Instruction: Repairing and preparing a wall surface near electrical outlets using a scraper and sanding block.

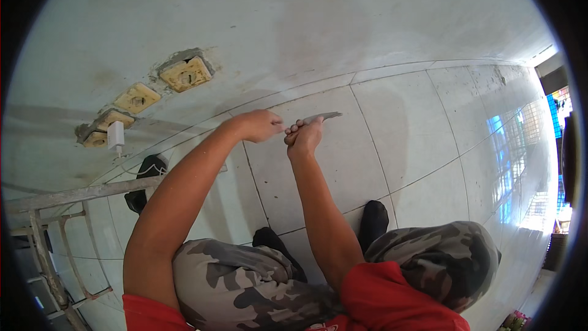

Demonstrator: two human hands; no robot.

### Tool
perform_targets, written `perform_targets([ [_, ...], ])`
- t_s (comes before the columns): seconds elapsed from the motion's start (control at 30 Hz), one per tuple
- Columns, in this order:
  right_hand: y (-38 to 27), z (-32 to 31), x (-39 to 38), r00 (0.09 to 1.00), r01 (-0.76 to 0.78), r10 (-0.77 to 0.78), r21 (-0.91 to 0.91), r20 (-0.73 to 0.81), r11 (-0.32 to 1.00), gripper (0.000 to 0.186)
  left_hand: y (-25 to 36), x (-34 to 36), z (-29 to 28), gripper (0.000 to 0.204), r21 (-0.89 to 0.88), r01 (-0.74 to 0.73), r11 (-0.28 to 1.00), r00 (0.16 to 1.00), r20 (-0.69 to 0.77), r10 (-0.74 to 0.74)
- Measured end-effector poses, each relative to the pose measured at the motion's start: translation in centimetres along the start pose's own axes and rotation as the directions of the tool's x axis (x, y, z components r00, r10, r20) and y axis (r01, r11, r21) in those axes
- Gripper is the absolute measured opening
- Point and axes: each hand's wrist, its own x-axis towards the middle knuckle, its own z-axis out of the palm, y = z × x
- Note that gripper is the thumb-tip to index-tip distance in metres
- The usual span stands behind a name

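Note:
In my right hand (304, 138) is a thin grey flat tool (327, 115), its narrow end pointing right, away from my fingers. My fingers wrap around it and hide its other end, so I cannot tell its exact kind. Close by on the left is my left hand (260, 125), its fingers curled inward and pointing at the right hand's knuckles. A small gap seems to lie between the two hands. Whatever the left fingers may pinch is hidden. Both hands are above the pale floor tiles (318, 178), near the foot of the wall.
Yellowed wall sockets (185, 74) sit in rough cutouts on the pale wall (257, 37). A white charger (115, 136) is plugged in, its cable (138, 168) hanging down. A worn metal frame (79, 195) stands at left, with dark footwear (152, 167) beside it. My knees flank my arms.

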Motion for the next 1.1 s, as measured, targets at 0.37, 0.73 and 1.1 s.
perform_targets([
  [0.37, -2.9, 4.2, -2.5, 0.938, 0.314, -0.289, -0.111, 0.193, 0.943, 0.041, 5.0, 2.4, 1.5, 0.036, -0.364, -0.119, 0.924, 0.913, -0.405, -0.042],
  [0.73, -4.1, 1.0, 3.9, 0.776, 0.572, -0.63, -0.41, -0.011, 0.711, 0.041, 5.6, 2.5, 0.5, 0.029, -0.029, 0.043, 0.999, 0.806, -0.589, -0.052],
  [1.1, -8.7, 2.8, 3.3, 0.684, 0.702, -0.729, -0.302, 0.035, 0.645, 0.037, 3.2, -0.7, -0.3, 0.02, 0.193, 0.289, 0.938, 0.717, -0.693, -0.079],
])
